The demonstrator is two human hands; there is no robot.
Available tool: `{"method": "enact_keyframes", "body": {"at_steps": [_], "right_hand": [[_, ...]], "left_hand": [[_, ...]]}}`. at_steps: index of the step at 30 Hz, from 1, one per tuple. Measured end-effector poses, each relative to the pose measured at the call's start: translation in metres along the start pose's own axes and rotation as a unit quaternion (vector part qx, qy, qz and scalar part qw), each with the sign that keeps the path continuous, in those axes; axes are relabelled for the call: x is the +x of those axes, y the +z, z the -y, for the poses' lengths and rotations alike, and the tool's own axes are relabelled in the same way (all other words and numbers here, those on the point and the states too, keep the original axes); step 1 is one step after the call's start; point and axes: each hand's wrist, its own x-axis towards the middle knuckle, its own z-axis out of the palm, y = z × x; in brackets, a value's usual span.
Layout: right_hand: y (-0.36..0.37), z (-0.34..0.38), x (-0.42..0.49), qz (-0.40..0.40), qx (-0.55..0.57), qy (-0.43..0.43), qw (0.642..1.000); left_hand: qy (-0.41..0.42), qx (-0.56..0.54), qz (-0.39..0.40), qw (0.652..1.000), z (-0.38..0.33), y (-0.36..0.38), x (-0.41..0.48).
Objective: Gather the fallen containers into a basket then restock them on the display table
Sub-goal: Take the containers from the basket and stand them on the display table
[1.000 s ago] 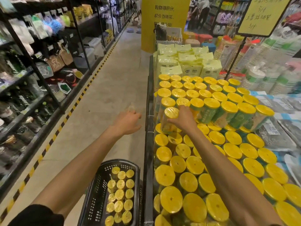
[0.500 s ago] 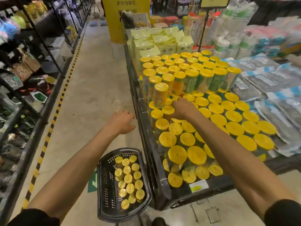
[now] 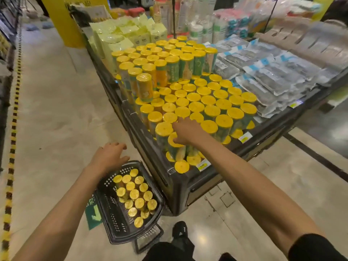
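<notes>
Yellow-lidded cylindrical containers [image 3: 195, 95] fill the left part of the dark display table [image 3: 180, 187], with a taller second layer at the back. One container [image 3: 144, 87] stands alone at the front left of that layer. My right hand [image 3: 188, 131] lies over the lids at the near left corner, fingers stretched out and touching them, thumb against one lid [image 3: 172, 141]; it holds nothing. On the floor beside the table stands a black basket [image 3: 113, 215] with several containers [image 3: 134, 194] upright in it. My left hand [image 3: 111, 155] hovers empty over the basket's far rim, fingers relaxed.
Pale yellow packs [image 3: 124, 34] sit behind the containers and grey wrapped packs [image 3: 263, 72] lie to their right. A yellow pillar [image 3: 62, 21] stands at the aisle's far end. Dark shelving [image 3: 5, 53] lines the left. My black shoe [image 3: 179, 230] is by the table's corner.
My right hand let go of the container set on the upper layer and drew back to the near corner lids. My left hand came down over the basket. The view tilted downward.
</notes>
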Motion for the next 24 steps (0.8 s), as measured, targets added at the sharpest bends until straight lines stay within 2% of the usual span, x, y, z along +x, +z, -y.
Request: {"method": "enact_keyframes", "body": {"at_steps": [12,24], "right_hand": [[0.06,0.061,-0.095,0.008,0.047,0.045,0.998],[0.092,0.117,-0.099,0.063,0.078,0.035,0.994]], "left_hand": [[0.044,0.043,-0.005,0.998,0.019,0.015,-0.082],[0.075,0.012,0.035,0.997,0.057,0.053,-0.082]]}}
